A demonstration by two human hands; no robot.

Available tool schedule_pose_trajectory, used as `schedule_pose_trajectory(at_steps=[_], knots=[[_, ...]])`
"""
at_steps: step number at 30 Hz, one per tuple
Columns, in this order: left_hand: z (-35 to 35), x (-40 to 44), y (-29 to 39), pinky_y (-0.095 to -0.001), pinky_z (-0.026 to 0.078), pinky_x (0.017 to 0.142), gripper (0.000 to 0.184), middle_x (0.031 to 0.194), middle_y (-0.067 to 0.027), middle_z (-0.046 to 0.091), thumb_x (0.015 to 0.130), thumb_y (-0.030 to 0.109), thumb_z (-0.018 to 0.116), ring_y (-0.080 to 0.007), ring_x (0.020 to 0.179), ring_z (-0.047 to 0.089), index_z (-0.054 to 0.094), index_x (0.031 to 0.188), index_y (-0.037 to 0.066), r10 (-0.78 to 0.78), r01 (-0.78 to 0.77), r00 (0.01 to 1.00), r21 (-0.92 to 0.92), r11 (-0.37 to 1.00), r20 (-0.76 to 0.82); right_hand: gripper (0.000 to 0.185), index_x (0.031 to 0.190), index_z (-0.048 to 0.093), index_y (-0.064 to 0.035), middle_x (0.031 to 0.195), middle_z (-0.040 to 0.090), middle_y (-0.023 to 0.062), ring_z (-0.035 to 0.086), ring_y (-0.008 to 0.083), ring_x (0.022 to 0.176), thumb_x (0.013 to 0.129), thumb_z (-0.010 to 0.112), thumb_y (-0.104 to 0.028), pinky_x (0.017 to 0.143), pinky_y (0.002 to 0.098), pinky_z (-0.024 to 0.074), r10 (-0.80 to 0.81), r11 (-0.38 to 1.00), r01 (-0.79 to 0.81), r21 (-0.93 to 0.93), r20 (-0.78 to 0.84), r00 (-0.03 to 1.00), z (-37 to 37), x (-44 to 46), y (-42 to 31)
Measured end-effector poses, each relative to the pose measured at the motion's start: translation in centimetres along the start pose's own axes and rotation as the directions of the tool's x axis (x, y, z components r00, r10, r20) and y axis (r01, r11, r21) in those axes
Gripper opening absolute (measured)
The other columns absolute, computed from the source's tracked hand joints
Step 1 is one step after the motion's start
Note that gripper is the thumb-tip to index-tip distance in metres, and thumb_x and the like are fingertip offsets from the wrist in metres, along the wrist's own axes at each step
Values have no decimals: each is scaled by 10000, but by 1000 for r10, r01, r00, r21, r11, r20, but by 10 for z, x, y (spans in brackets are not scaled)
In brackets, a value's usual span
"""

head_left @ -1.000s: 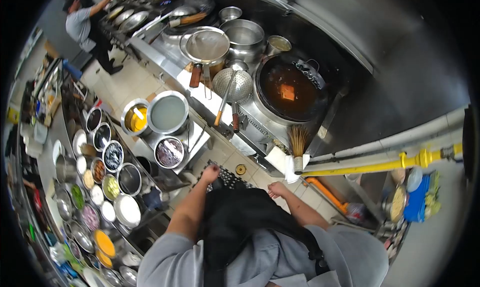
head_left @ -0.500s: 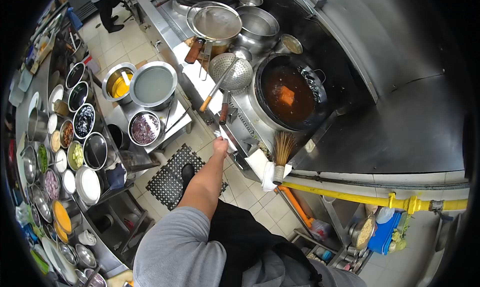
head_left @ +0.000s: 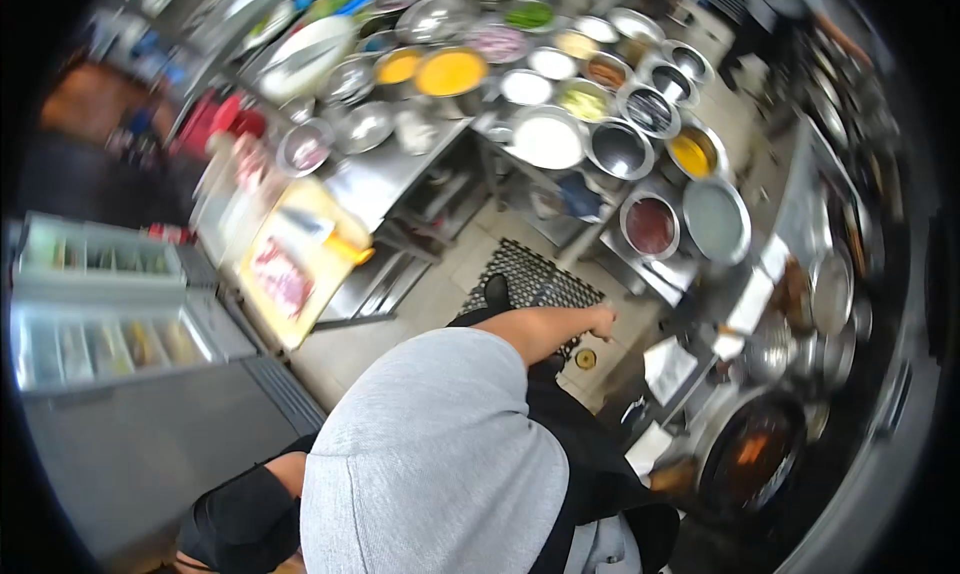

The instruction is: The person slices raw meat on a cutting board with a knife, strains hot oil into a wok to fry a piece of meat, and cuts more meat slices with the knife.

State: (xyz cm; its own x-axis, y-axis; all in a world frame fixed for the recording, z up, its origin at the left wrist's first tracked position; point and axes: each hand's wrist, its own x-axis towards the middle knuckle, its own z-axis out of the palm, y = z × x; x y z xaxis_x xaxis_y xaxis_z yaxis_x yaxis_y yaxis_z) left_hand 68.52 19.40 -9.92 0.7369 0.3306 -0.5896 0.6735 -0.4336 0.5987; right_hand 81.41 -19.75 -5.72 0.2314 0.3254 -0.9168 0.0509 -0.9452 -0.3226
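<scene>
My left hand (head_left: 602, 321) is stretched out over the floor, past the edge of a black perforated mat (head_left: 520, 264). Blur hides its fingers, and nothing clearly shows in it. The mat and a small round brass-coloured piece on the floor (head_left: 586, 359) are nearest to it. Farther right, a white cloth or paper (head_left: 668, 370) lies on the edge of the stove counter. Beyond that sits a dark wok of brown liquid (head_left: 738, 474), an orange piece (head_left: 752, 448) in its middle. My right hand is out of view.
Pots with dark red (head_left: 650, 224) and cloudy (head_left: 715, 222) liquid stand on a low table. Bowls of ingredients (head_left: 525, 87) crowd the far counter. Raw meat (head_left: 283, 277) and a cleaver (head_left: 305, 221) lie on a yellow board. Another person (head_left: 785, 9) stands at far right.
My view has swung left, bringing the cutting board and an open-topped chilled counter into sight. The wok has shifted to the lower right. My left hand is now away from the stove's edge.
</scene>
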Motion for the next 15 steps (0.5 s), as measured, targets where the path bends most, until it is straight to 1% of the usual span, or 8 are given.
schedule_pose_trajectory(at_steps=[2,3,5,8,10,12,14,15], knots=[[-18,-66,-47,-464,520,989,727,1265,-211,685,830,597,734,-373,1187,645,704,1252,5,-16,-10,993,-213,977,-116,405,984,726,-4,888,725,220,700,415,841,964,607,-390,769,481,545,-57,984,63,-168,39,998,-14,20,-47],[-20,-85,-81,-463,539,947,653,1211,-193,711,854,585,692,-362,1129,670,752,1137,0,-23,9,982,-76,997,-189,404,986,727,-4,890,726,221,700,417,845,964,608,-389,772,483,545,-89,963,100,-251,56,994,-15,27,-75],[-19,-142,-142,-475,540,920,584,1145,-197,726,854,548,713,-365,1082,681,761,1112,27,-104,50,936,-167,985,-336,403,990,728,-4,896,727,223,700,420,854,964,610,-388,778,485,546,-153,881,185,-436,108,982,-11,38,-135],[-42,-279,-165,-457,548,880,477,1014,-202,743,834,440,784,-351,988,704,737,1098,45,-421,107,774,-558,823,-473,401,996,731,-3,905,730,225,700,424,868,963,612,-385,786,489,546,-271,634,337,-696,208,940,25,52,-228],[-36,-340,-191,-418,563,817,370,969,-159,752,867,376,769,-310,911,719,740,1044,53,-489,-73,630,-672,737,-604,400,1000,732,-3,911,732,227,700,428,877,963,614,-384,792,491,547,-364,424,420,-802,273,890,73,45,-296],[-36,-417,-203,-377,569,766,247,914,-114,756,896,279,745,-253,833,722,740,1017,64,-600,-226,367,-694,684,-711,400,1005,733,-3,917,734,229,700,431,886,963,616,-382,798,493,547,-476,269,517,-813,354,805,130,36,-361],[-25,-488,-224,-325,554,777,189,924,-67,744,980,213,673,-145,852,684,728,1054,49,-752,-310,-45,-707,636,-657,384,1000,722,2,929,729,239,705,434,903,974,622,-367,799,494,548,-615,131,695,-707,492,616,194,36,-419],[-18,-524,-237,-402,555,829,218,985,-146,734,949,212,650,-263,909,705,698,1066,35,-786,-256,-330,-752,608,-523,346,1046,711,0,892,717,245,718,401,888,978,628,-329,774,456,552,-690,-50,800,-597,600,405,233,20,-447]])
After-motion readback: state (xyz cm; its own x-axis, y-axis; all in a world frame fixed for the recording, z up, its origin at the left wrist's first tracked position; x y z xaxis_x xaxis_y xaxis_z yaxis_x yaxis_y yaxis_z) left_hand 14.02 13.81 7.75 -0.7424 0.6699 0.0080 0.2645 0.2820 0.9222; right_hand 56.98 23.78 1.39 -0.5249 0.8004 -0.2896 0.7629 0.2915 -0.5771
